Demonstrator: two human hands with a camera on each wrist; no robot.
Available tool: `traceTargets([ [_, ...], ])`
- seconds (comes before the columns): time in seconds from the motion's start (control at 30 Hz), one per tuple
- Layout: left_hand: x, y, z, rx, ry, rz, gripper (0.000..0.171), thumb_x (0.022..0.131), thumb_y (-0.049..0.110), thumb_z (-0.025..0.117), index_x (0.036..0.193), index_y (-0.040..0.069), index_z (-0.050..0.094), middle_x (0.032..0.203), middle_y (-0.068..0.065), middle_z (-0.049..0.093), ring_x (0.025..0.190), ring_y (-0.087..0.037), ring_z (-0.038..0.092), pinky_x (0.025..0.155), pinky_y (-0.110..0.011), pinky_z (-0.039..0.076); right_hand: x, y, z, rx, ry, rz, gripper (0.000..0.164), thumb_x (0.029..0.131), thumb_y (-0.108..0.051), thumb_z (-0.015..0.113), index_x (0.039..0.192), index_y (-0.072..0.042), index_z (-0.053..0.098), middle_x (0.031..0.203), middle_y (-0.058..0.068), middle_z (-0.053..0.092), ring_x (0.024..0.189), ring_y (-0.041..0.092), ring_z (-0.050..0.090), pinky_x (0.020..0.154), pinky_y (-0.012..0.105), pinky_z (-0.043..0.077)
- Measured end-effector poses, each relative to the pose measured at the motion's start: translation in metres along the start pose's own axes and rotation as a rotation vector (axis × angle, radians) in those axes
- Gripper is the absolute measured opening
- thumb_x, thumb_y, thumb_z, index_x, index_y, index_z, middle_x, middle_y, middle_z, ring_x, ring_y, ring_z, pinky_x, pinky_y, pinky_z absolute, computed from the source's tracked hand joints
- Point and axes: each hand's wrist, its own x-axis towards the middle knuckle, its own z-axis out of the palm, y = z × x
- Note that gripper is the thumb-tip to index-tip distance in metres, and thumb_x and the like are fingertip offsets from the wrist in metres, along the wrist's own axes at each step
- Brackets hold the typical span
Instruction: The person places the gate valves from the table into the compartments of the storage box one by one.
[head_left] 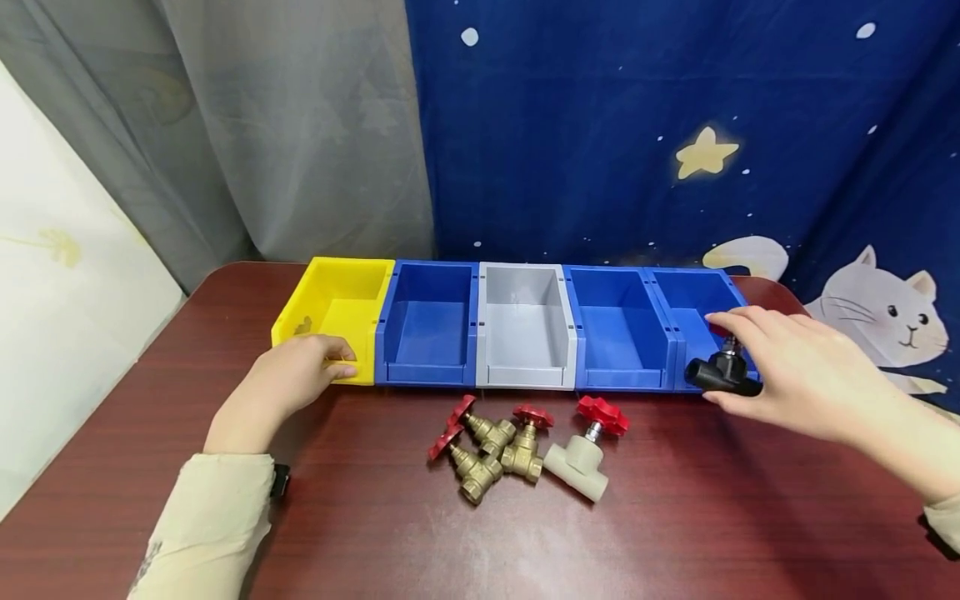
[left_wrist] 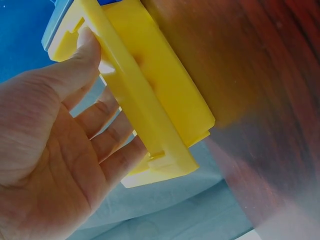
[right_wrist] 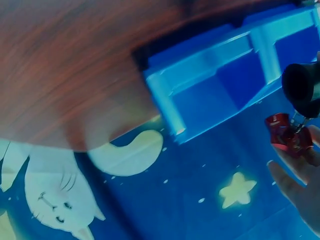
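My left hand grips the front lip of the yellow bin at the left end of the row. Its thumb lies on one side of that lip, with the fingers on the other. At the right end, my right hand holds a black tee-shaped valve by its red handwheel and body, in front of the last blue bin. In the right wrist view, the red handwheel points toward the fingers, and much of the valve is cut off by the frame edge.
Between the hands on the table lie several brass valves with red handwheels, beside a light grey plastic valve. Behind them stand two more blue bins and a grey bin side by side. A curtain hangs at the back.
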Motion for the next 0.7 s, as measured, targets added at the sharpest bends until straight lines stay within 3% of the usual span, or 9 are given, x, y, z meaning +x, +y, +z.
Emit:
traceTargets([
  [0.23, 0.000, 0.001, 0.000, 0.004, 0.001, -0.003, 0.019, 0.092, 0.026, 0.070, 0.098, 0.007, 0.072, 0.090, -0.007, 0.068, 0.083, -0.027, 0.059, 0.084, -0.054, 0.050, 0.010, 0.027, 0.006, -0.025, 0.051, -0.110, 0.084, 0.059, -0.044, 0.088, 0.125, 0.000, 0.060, 0.117, 0.017, 0.062, 0.099, 0.035, 0.062, 0.079, 0.054, 0.049],
  [0.43, 0.001, 0.001, 0.000, 0.003, 0.000, 0.007, 0.018, 0.092, 0.026, 0.070, 0.097, 0.009, 0.072, 0.090, -0.006, 0.068, 0.083, -0.027, 0.059, 0.084, -0.054, 0.050, 0.015, 0.049, 0.017, -0.020, 0.096, -0.242, 0.082, 0.073, -0.061, 0.073, 0.124, 0.002, 0.060, 0.116, 0.020, 0.061, 0.103, 0.039, 0.059, 0.082, 0.055, 0.048],
  [0.53, 0.000, 0.000, 0.000, 0.005, 0.001, 0.015, 0.017, 0.093, 0.025, 0.070, 0.096, 0.009, 0.072, 0.091, -0.006, 0.068, 0.087, -0.028, 0.060, 0.086, -0.055, 0.049, 0.019, 0.054, 0.021, -0.038, 0.070, -0.250, 0.083, 0.071, -0.059, 0.077, 0.125, 0.003, 0.059, 0.116, 0.021, 0.062, 0.103, 0.039, 0.060, 0.083, 0.054, 0.048],
  [0.7, 0.000, -0.001, 0.000, 0.011, 0.006, 0.031, 0.015, 0.093, 0.024, 0.069, 0.095, 0.010, 0.071, 0.090, -0.005, 0.068, 0.087, -0.028, 0.060, 0.087, -0.056, 0.048, 0.024, 0.057, 0.024, -0.060, -0.045, -0.211, 0.087, 0.062, -0.043, 0.088, 0.129, 0.003, 0.058, 0.120, 0.021, 0.061, 0.108, 0.039, 0.059, 0.089, 0.056, 0.047],
])
